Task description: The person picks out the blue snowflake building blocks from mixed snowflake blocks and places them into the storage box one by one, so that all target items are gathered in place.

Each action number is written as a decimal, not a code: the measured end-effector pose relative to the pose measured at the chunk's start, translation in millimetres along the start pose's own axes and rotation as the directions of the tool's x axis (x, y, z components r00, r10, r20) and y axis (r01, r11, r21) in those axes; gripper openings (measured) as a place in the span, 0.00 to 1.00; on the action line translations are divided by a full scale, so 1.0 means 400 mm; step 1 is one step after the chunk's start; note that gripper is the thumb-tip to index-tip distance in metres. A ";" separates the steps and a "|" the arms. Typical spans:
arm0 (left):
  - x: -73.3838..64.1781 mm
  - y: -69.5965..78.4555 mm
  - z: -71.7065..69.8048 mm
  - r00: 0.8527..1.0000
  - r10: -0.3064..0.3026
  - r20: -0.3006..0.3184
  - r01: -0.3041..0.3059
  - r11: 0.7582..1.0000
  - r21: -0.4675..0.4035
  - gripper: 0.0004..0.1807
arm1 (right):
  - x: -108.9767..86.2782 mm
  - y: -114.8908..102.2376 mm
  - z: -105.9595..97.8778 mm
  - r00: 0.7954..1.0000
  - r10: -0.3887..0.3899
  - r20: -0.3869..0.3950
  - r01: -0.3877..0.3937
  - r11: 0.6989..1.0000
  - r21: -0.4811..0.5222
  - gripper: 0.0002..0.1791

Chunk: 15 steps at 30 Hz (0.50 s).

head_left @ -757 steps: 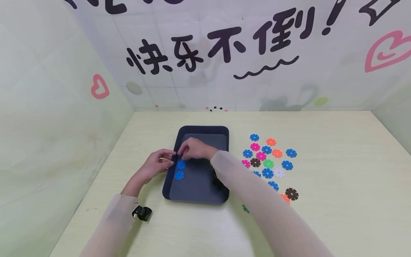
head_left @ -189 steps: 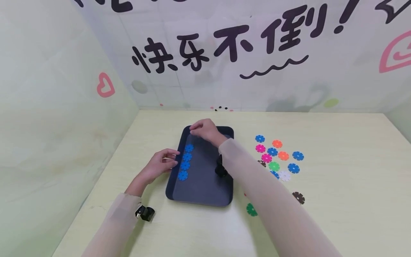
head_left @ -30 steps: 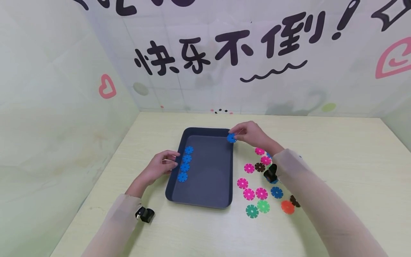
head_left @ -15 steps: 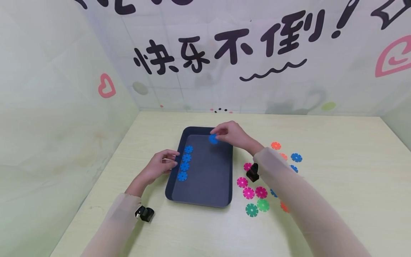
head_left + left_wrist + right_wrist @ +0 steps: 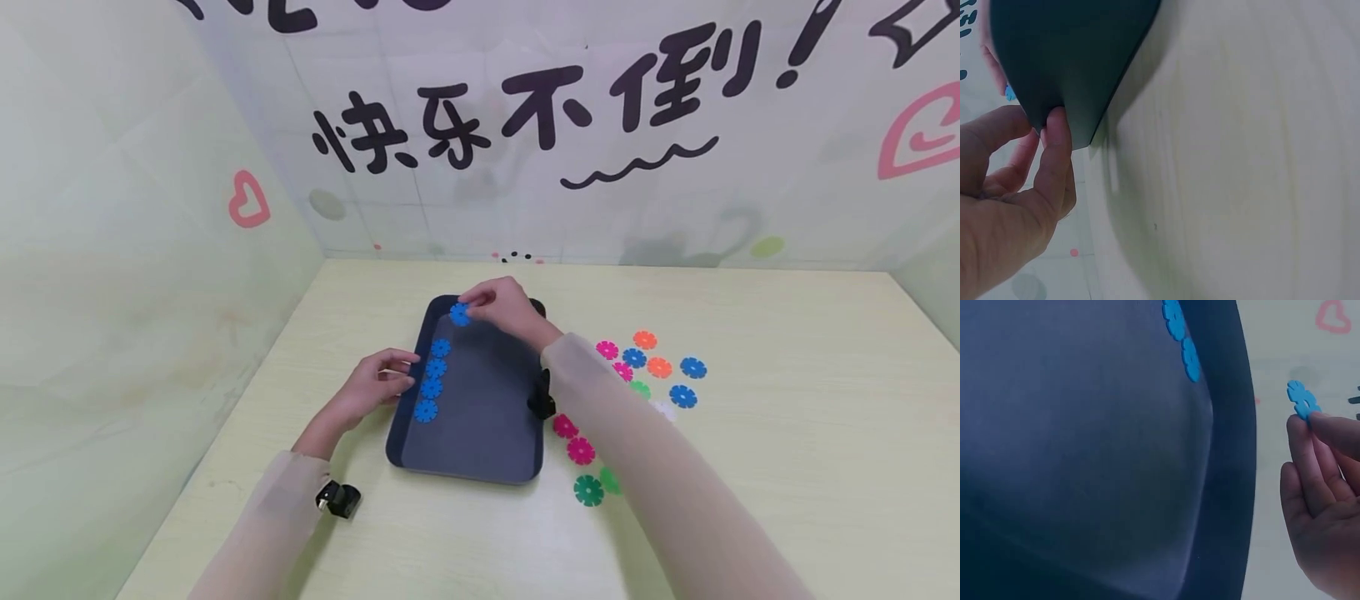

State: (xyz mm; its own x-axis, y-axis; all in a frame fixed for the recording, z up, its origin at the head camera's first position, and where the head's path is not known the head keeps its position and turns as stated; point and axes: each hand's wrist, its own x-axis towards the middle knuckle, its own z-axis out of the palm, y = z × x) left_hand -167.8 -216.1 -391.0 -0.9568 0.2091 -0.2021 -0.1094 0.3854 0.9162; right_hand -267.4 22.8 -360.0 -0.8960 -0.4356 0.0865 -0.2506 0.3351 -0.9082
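In the head view a dark tray (image 5: pixel 480 417) lies on the table. A column of several blue snowflake discs (image 5: pixel 432 388) runs inside its left edge. My right hand (image 5: pixel 510 308) is above the tray's far left corner, pinching another blue snowflake disc (image 5: pixel 460 314) between thumb and fingers. The right wrist view shows that held disc (image 5: pixel 1302 399) tilted and clear of the tray's surface. At the tray's left rim is my left hand (image 5: pixel 367 387). Thumb and fingers of the left hand (image 5: pixel 1022 194) pinch the tray's wall (image 5: pixel 1072 56) in the left wrist view.
Loose snowflake discs in pink, orange, blue, green and white lie right of the tray, such as a dark green disc (image 5: pixel 588 490) and an orange disc (image 5: pixel 645 340). My right sleeve (image 5: pixel 637 450) covers part of them. A printed wall (image 5: pixel 480 208) closes the table's back.
Over the last second my right hand carries the blue disc left across the tray's far end. Blue discs in the column have grown from two since the oldest frame. The left hand stays.
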 end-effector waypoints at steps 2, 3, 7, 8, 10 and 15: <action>0.001 -0.002 0.000 1.000 0.001 0.003 -0.001 1.000 -0.004 0.20 | 0.010 0.004 0.012 1.000 0.020 -0.017 -0.020 1.000 0.017 0.10; 0.001 -0.003 0.000 1.000 0.002 0.004 -0.002 1.000 -0.005 0.20 | 0.014 0.006 0.017 0.999 0.029 -0.025 -0.029 0.999 0.022 0.10; 0.003 -0.005 -0.001 1.000 0.000 0.004 0.000 1.000 -0.008 0.20 | 0.029 0.017 0.039 0.997 0.072 -0.041 -0.071 0.997 0.026 0.10; 0.003 -0.005 -0.002 1.000 -0.001 0.004 0.001 1.000 -0.007 0.20 | 0.031 0.021 0.044 0.996 0.082 -0.045 -0.081 0.996 0.024 0.10; 0.004 -0.005 -0.002 1.000 -0.003 0.006 0.003 1.000 -0.006 0.20 | 0.033 0.029 0.056 0.993 0.103 -0.052 -0.101 0.994 0.031 0.10; 0.005 -0.004 -0.001 1.000 -0.008 0.004 0.008 1.000 -0.008 0.20 | 0.032 0.046 0.081 0.988 0.133 -0.074 -0.130 0.990 0.051 0.11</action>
State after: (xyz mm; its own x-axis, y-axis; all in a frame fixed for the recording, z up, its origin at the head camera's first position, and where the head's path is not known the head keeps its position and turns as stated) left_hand -169.4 -216.6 -392.9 -0.9548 0.2095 -0.2108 -0.1190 0.3803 0.9172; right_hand -271.5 -3.8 -388.7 -0.9461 -0.3237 -0.0050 -0.1134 0.3458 -0.9314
